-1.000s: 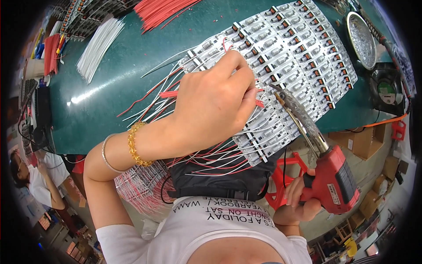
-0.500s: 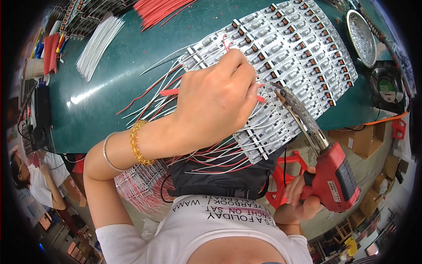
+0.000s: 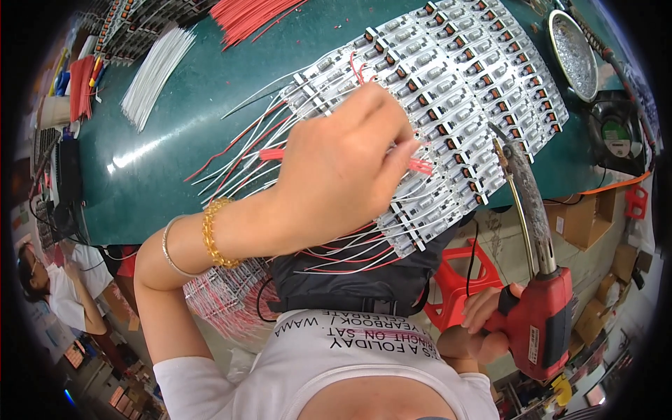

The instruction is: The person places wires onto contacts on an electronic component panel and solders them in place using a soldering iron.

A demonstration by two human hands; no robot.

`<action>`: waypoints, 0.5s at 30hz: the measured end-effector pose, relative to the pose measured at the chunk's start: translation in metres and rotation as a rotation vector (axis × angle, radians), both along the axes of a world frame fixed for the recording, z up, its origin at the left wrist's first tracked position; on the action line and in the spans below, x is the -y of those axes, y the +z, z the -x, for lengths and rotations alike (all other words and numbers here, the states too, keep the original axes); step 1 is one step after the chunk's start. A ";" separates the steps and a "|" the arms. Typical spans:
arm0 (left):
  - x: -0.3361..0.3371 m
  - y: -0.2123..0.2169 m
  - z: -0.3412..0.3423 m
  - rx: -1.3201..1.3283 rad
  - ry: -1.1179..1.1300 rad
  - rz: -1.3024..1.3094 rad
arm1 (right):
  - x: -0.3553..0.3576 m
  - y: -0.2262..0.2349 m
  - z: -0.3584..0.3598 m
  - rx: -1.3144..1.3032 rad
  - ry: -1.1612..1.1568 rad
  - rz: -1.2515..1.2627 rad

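Observation:
Over the sheet of small white circuit boards point(image 3: 483, 105) is my left hand point(image 3: 343, 164), its fingers closed round a bundle of short red wires point(image 3: 271, 154) whose ends stick out on both sides. Red and white wires point(image 3: 238, 150) trail from the boards' left and near edges. At the right, my right hand point(image 3: 483, 325) grips a red and black soldering gun point(image 3: 542, 322) by its handle. The gun's long metal barrel points up, and its tip lies over the boards, apart from my left hand. Left fingertips are partly hidden behind the hand.
On the green table point(image 3: 189, 189) lie a pile of white wires point(image 3: 157, 78) and a pile of red wires point(image 3: 255, 17). A round metal dish point(image 3: 574, 56) and a black fan-like unit point(image 3: 617, 133) stand at the right. Below are a red stool point(image 3: 465, 280) and a cardboard box point(image 3: 584, 220).
The soldering gun has swung to the right, its tip moving away from my left fingers. My left hand has shifted only slightly, still with the red wires.

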State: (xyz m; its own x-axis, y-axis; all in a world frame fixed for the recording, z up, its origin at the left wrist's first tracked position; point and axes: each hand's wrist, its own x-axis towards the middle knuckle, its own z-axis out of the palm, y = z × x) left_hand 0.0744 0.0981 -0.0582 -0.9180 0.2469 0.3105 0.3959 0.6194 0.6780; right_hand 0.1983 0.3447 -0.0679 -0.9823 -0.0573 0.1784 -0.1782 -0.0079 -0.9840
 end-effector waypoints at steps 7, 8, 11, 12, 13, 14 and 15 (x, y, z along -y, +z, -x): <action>-0.008 -0.002 -0.006 -0.006 0.011 0.113 | -0.006 -0.001 -0.007 0.134 0.079 0.111; -0.008 -0.002 -0.006 -0.016 0.015 0.122 | -0.006 -0.003 -0.009 0.168 0.064 0.137; -0.010 -0.003 -0.006 -0.038 0.020 0.136 | -0.008 -0.010 -0.012 0.216 0.053 0.226; -0.011 -0.004 -0.006 -0.038 0.023 0.140 | -0.008 -0.011 -0.014 0.222 0.057 0.258; -0.011 -0.004 -0.006 -0.049 0.023 0.142 | -0.008 -0.012 -0.015 0.229 0.061 0.291; -0.012 -0.004 -0.007 -0.056 0.027 0.160 | -0.005 -0.011 -0.017 0.235 0.005 0.192; -0.012 -0.004 -0.007 -0.053 0.032 0.176 | -0.004 -0.010 -0.017 0.230 -0.041 0.092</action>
